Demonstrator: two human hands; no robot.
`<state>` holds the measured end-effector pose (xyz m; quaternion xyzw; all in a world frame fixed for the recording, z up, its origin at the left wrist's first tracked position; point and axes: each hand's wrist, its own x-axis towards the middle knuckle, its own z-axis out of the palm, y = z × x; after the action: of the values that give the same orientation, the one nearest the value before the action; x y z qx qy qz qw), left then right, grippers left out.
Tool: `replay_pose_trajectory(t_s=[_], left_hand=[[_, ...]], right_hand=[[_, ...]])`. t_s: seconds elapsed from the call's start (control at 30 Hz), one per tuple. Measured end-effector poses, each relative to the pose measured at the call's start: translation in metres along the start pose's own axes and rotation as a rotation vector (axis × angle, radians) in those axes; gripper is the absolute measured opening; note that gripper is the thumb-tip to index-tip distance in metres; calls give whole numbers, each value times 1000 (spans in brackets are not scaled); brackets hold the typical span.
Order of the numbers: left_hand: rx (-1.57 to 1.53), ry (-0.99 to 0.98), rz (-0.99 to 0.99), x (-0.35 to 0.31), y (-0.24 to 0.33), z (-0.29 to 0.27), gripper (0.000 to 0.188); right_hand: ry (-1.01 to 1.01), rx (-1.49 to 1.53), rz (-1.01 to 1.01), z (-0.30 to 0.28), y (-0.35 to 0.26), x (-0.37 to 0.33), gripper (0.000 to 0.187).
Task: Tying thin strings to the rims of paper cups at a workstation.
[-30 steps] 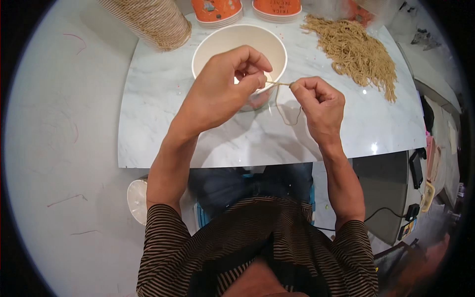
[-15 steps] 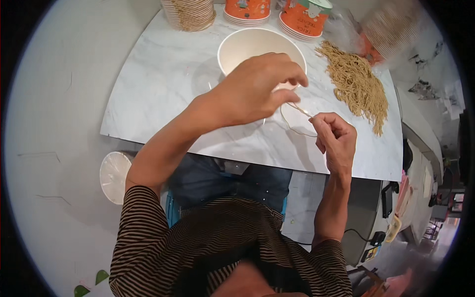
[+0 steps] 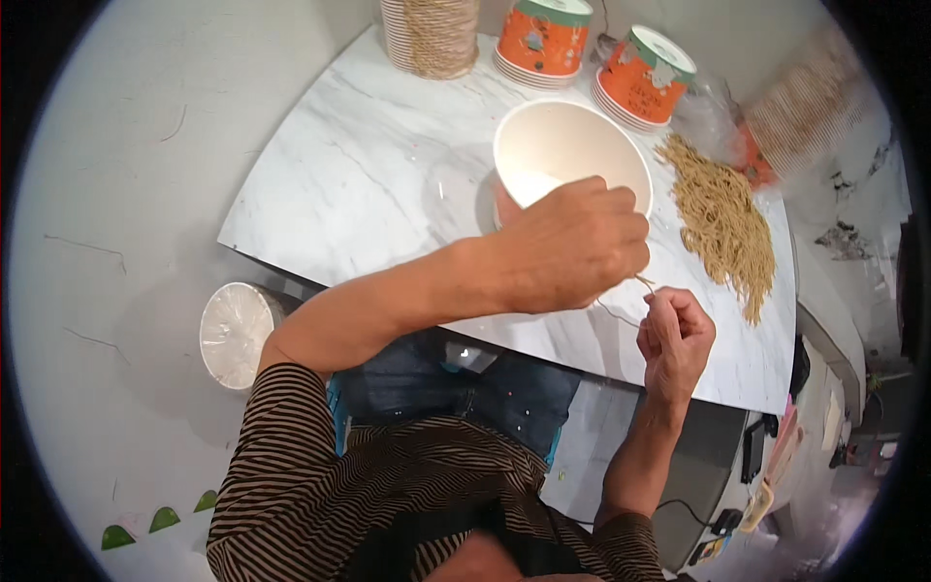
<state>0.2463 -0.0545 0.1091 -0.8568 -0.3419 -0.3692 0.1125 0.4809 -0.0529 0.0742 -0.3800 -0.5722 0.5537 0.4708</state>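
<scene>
A thin tan cord (image 3: 619, 316) runs in a loose loop between my two hands above the table's front part. My left hand (image 3: 582, 247) is closed, knuckles up, on the cord; its fingertips are hidden behind the hand. To its right and a little nearer, my right hand (image 3: 677, 335) pinches the cord between thumb and forefinger. Directly beyond my left hand stands a large white paper tub (image 3: 538, 145), its open mouth tilted toward me and partly covered by the hand. A pile of similar tan cords (image 3: 722, 218) lies at the right of the table.
Upturned orange-and-green paper tubs (image 3: 543, 44) stand in stacks along the back of the marbled table (image 3: 359, 165), beside a stack wound with cord (image 3: 438, 39). Another corded stack (image 3: 805, 107) is at the far right. A plastic-covered white tub (image 3: 236, 335) sits below the table's left edge.
My left hand has moved right, toward my right hand, and its raised fingers have curled shut. The right hand still pinches the cord. The whole view has shifted slightly.
</scene>
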Motion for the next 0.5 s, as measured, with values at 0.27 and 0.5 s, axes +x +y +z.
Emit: replay_pose_trajectory(t_s=[0.27,0.5], left_hand=[[66,28,14,-2,6,-6,17],[174,-20,53,3,5,-21,14]], right_hand=[[12,28,-26,3,1,-1,12],[71,18,19,-3,12,3,13]])
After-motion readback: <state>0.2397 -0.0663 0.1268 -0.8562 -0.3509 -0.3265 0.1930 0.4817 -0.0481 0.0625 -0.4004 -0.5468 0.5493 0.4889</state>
